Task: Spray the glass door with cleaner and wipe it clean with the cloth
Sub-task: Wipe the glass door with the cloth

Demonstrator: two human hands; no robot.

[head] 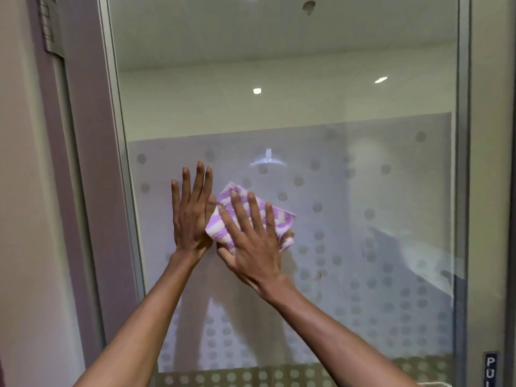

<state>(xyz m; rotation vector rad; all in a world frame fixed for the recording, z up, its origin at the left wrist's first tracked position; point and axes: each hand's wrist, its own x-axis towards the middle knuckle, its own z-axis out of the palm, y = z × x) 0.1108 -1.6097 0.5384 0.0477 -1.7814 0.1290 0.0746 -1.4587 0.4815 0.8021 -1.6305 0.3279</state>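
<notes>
The glass door [349,191] fills the view; its lower part is frosted with a pattern of grey dots, its upper part is plain. A folded purple-and-white cloth [276,219] lies flat against the frosted glass. My right hand [251,241] presses on the cloth with fingers spread. My left hand [191,213] rests flat on the glass just left of the cloth, fingers pointing up, thumb touching the cloth's edge. No spray bottle is in view.
A metal door frame [122,163] runs down the left side, with a purple-grey jamb and a hinge [49,23] at the top left. The right frame [465,163] carries a small "PU" label [490,367]. A clear suction hook [268,160] sticks to the glass above the cloth.
</notes>
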